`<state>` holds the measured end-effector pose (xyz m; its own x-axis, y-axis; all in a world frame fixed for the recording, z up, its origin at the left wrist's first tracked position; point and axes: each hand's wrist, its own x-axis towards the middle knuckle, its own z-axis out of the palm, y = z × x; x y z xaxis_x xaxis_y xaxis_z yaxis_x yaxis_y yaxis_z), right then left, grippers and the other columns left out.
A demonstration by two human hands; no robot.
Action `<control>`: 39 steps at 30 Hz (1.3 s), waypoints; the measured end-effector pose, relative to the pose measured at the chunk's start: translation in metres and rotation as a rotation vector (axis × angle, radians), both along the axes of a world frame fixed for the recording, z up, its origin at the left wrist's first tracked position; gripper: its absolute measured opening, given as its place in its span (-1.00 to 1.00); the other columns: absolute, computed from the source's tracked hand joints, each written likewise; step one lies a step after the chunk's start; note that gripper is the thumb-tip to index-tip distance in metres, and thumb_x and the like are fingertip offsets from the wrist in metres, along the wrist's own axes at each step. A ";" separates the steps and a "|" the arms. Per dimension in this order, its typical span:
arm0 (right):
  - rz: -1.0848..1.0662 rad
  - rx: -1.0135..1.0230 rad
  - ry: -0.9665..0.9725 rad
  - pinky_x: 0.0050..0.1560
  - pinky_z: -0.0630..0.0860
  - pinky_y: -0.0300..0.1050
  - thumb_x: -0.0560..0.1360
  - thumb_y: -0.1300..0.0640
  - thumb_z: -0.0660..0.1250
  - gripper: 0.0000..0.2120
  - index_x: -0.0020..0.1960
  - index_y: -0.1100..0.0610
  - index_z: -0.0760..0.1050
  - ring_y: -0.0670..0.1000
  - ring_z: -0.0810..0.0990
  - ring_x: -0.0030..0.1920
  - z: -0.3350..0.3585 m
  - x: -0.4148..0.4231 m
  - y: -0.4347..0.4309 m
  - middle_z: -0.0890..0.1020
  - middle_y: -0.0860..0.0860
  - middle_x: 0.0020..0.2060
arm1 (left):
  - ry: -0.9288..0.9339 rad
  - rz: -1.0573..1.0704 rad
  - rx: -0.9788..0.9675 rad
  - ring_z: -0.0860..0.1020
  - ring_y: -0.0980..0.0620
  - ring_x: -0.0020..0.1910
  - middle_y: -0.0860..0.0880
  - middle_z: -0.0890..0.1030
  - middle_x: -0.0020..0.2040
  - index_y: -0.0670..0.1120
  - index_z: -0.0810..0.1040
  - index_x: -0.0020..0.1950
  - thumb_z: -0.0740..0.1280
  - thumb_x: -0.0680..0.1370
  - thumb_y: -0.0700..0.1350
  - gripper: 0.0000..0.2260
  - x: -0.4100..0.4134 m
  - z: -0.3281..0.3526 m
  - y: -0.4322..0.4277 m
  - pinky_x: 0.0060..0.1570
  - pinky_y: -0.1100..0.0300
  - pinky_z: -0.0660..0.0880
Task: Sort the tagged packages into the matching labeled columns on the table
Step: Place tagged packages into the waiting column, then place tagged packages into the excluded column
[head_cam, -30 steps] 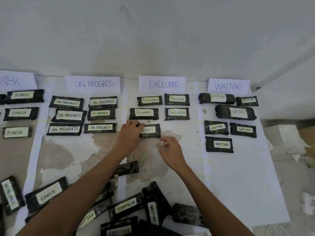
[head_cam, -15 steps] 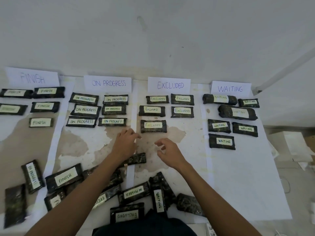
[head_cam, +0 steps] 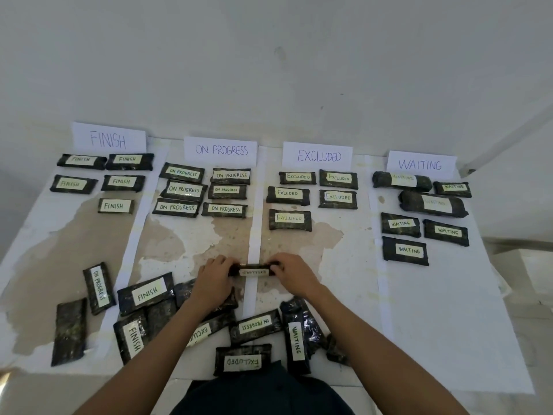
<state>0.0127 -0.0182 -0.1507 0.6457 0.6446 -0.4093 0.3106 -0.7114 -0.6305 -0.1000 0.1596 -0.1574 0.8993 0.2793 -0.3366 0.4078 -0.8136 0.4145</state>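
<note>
The left hand [head_cam: 214, 280] and right hand [head_cam: 294, 275] pinch the ends of a slim, dark plastic-wrapped package with a white tag [head_cam: 253, 271], well below the white paper EXCLUDED sign [head_cam: 318, 155]. It is best lifted level, tag turned readable.

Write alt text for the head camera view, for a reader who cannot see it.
The left hand and right hand grip the ends of one dark tagged package. Beyond it, sorted packages lie in four columns under signs reading FINISH, ON PROGRESS, EXCLUDED and WAITING; an unsorted pile lies nearest the person.
</note>
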 end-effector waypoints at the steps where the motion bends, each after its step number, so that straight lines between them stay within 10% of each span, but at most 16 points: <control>1: -0.088 0.041 0.079 0.04 0.48 -0.16 0.58 0.15 0.21 -0.80 0.15 0.09 0.55 -0.04 0.52 -0.03 0.003 0.003 -0.003 0.60 0.02 0.06 | -0.033 0.044 -0.042 0.48 -0.09 0.01 -0.03 0.58 0.01 0.01 0.51 0.15 0.22 0.49 -0.26 -0.71 0.001 0.002 0.001 0.01 0.02 0.44; 8: -0.319 0.140 0.273 -0.34 0.41 -0.31 0.59 0.25 0.17 -0.81 0.12 0.24 0.51 -0.10 0.48 -0.36 0.019 0.005 -0.022 0.53 -0.07 -0.29 | -0.130 0.237 -0.275 0.58 0.01 -0.20 -0.01 0.63 -0.20 -0.06 0.55 0.10 0.22 0.55 -0.22 -0.81 0.004 0.022 -0.004 -0.16 0.11 0.52; 13: -0.331 0.154 0.300 -0.30 0.46 -0.21 0.58 0.22 0.22 -0.83 0.12 0.23 0.51 -0.05 0.51 -0.36 0.025 -0.001 -0.025 0.60 0.00 -0.22 | -0.121 0.409 -0.563 0.58 0.06 -0.10 -0.04 0.59 -0.01 -0.05 0.49 0.15 0.25 0.56 -0.19 -0.82 0.004 0.031 -0.012 -0.26 0.34 0.46; 18: -0.238 0.175 0.410 -0.27 0.51 -0.24 0.50 0.20 0.36 -0.89 0.02 0.11 0.52 -0.05 0.58 -0.29 0.035 -0.017 -0.024 0.66 0.06 -0.12 | -0.169 0.632 -0.784 0.61 -0.02 -0.02 -0.10 0.61 0.04 -0.08 0.45 0.20 0.31 0.54 -0.19 -0.76 0.008 0.039 -0.028 -0.09 0.13 0.57; 25: -0.391 0.238 0.321 -0.31 0.47 -0.29 0.44 0.22 0.38 -0.89 -0.04 0.15 0.51 -0.08 0.59 -0.27 0.032 -0.035 -0.016 0.67 0.08 -0.19 | -0.191 0.377 -0.509 0.52 0.06 -0.10 0.02 0.51 -0.06 -0.04 0.41 0.06 0.39 0.47 -0.09 -0.76 0.019 0.047 -0.069 -0.22 0.31 0.43; 31: -0.437 0.255 0.252 -0.19 0.50 -0.30 0.43 0.23 0.37 -0.86 -0.02 0.11 0.54 -0.08 0.61 -0.16 0.033 -0.033 -0.025 0.67 0.05 -0.12 | -0.155 0.257 -0.277 0.39 0.06 -0.08 -0.13 0.35 0.17 -0.16 0.20 0.42 0.37 0.49 -0.03 -0.41 0.041 0.047 -0.084 -0.13 0.25 0.36; 39: -0.615 0.230 0.121 -0.24 0.45 -0.31 0.48 0.17 0.35 -0.66 0.23 0.06 0.42 -0.07 0.53 -0.21 0.033 0.003 -0.062 0.57 -0.02 0.01 | -0.101 0.114 -0.415 0.56 -0.05 0.05 -0.10 0.56 0.12 -0.11 0.31 0.35 0.37 0.47 -0.23 -0.52 0.083 0.039 -0.098 -0.07 0.18 0.51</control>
<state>0.0160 -0.0798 -0.1174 0.8816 0.2533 -0.3982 -0.1915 -0.5792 -0.7924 -0.0168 0.0614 -0.1187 0.9048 0.2381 -0.3532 0.4258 -0.5221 0.7389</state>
